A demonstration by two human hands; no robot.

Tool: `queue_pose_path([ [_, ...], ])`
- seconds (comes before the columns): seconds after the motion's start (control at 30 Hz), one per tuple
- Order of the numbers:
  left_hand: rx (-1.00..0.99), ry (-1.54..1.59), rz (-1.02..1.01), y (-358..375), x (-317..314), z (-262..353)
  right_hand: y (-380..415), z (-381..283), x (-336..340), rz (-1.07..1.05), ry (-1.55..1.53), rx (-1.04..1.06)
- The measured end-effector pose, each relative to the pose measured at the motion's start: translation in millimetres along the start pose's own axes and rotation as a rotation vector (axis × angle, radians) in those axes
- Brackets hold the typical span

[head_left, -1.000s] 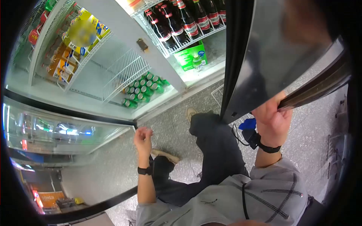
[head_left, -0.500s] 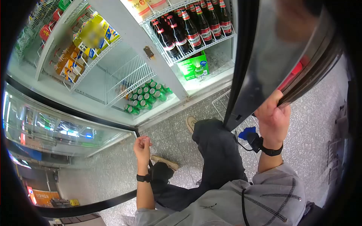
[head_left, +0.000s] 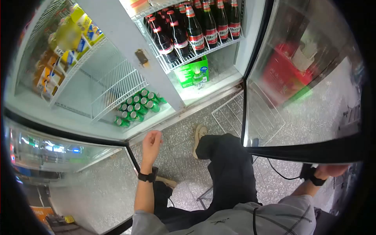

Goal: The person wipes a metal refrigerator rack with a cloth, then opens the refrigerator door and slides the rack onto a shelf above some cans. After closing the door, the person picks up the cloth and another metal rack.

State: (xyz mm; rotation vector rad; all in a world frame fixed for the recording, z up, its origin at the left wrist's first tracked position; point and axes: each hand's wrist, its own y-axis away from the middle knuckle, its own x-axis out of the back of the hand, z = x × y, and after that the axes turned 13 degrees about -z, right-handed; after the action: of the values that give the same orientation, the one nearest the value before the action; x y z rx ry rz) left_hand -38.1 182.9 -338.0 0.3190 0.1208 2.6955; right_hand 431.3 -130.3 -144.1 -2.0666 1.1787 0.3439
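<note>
Seen from above, looking down at grey speckled floor in front of an open two-door glass-fronted drinks fridge [head_left: 117, 35]. Left hand [head_left: 151, 141] raised in mid-air, fingers loosely curled into an empty half-fist, holding nothing, hovering just in front of the fridge's bottom edge and nearest to a cluster of green drink cans [head_left: 135, 107] lying on their sides on the lowest level of the left compartment. Right hand [head_left: 331, 170] low at the right, wrapped over the lower black frame of the open right glass door [head_left: 305, 113]; fingers mostly hidden behind the frame, so exact grip cannot be told. Black bands on both wrists. Dark glass bottles with red labels [head_left: 188, 27] standing upright in rows on a white wire shelf in the right compartment, a green carton [head_left: 192, 72] beneath them. Yellow and orange drink packs [head_left: 62, 43] on the left compartment's upper shelf. White wire rack [head_left: 231, 113] lying flat on the floor beside the right door. Dark trousers and a beige shoe [head_left: 199, 135] below.
</note>
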Motion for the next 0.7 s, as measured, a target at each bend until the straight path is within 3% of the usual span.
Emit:
queue_pose_path([
  [0.07, 0.049, 0.008, -0.090, -31, -3, -11, -9, 5, 25, 0.100, 0.179, 0.005],
  [0.27, 0.018, -0.074, 0.118, -127, 1, -34, -10, 57, 111, 0.268, 0.517, -0.144],
  [0.7, -0.105, -0.106, 0.235, -233, -8, -66, 59, 193, 234, 0.471, 0.739, -0.597],
])
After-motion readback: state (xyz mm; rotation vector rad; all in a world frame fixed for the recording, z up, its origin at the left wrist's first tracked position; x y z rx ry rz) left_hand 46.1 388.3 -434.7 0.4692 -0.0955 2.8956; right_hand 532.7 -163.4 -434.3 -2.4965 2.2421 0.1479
